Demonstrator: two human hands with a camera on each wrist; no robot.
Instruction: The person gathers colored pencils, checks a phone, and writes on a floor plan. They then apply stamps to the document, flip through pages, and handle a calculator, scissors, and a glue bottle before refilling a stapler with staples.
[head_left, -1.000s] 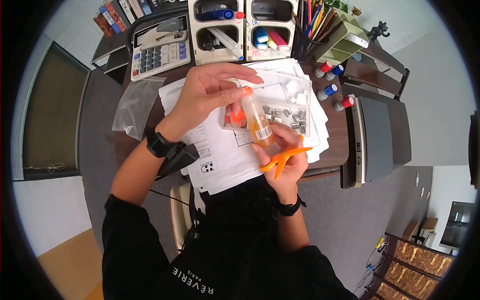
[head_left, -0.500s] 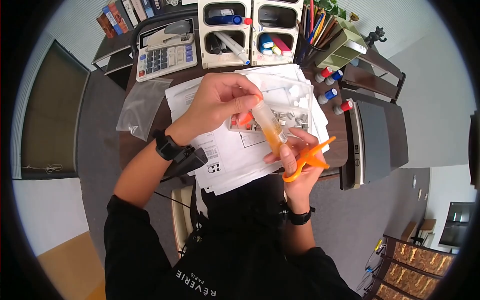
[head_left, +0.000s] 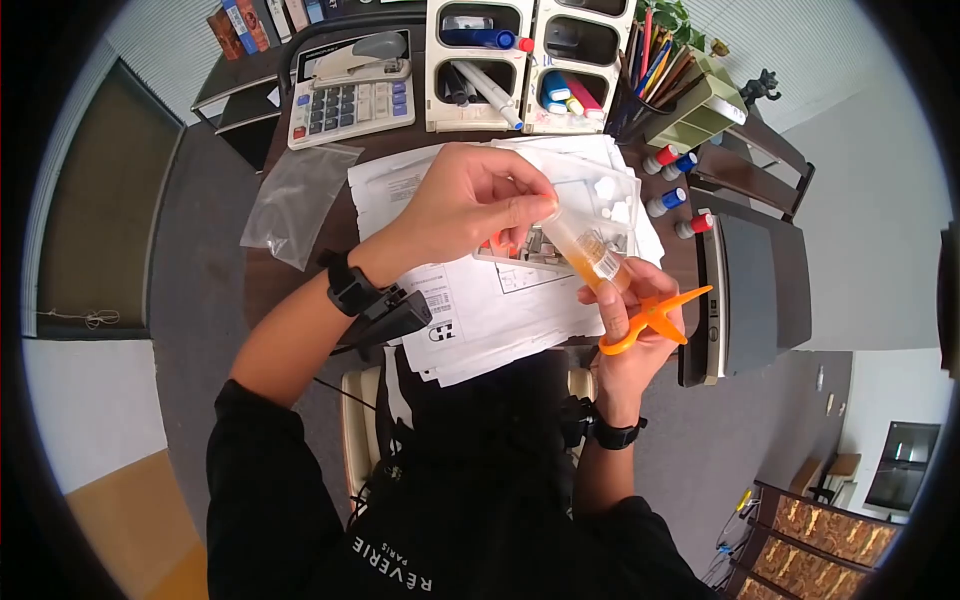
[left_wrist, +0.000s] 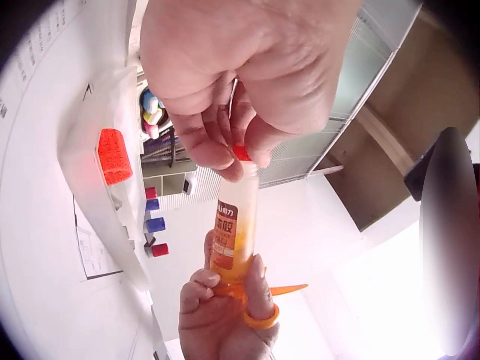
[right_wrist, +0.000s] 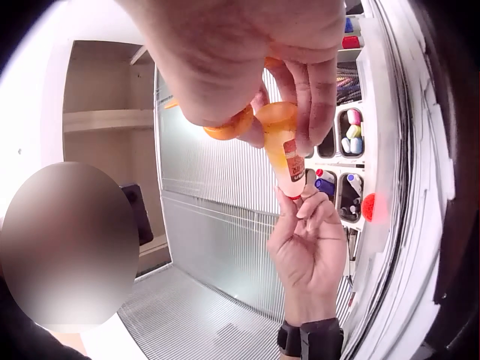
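In the head view, a glue bottle (head_left: pixel 592 252) with amber liquid is held slanted above the papers (head_left: pixel 535 305). My left hand (head_left: pixel 470 205) pinches its red-orange cap (left_wrist: pixel 241 153) between thumb and fingertips. Lower down, my right hand (head_left: pixel 632 365) grips the bottle's base. Orange scissors (head_left: pixel 655 318) hang on that same hand, with a loop around the thumb. Behind the bottle an open clear case (head_left: pixel 628 215) lies on the papers, holding small metal pieces. A red block (left_wrist: pixel 114 156) sits in it in the left wrist view.
At the back stand a calculator (head_left: pixel 355 108) with a stapler (head_left: pixel 360 65) on it, a pen organizer (head_left: pixel 475 120) and a pencil cup (head_left: pixel 628 115). Several small red- and blue-capped bottles (head_left: pixel 667 202) are on the right, by a grey machine (head_left: pixel 755 290). A plastic bag (head_left: pixel 295 205) lies left.
Both hands and the glue bottle have shifted right in the head view, and the bottle leans more. The left hand still pinches the cap; the scissors moved along with the right hand.
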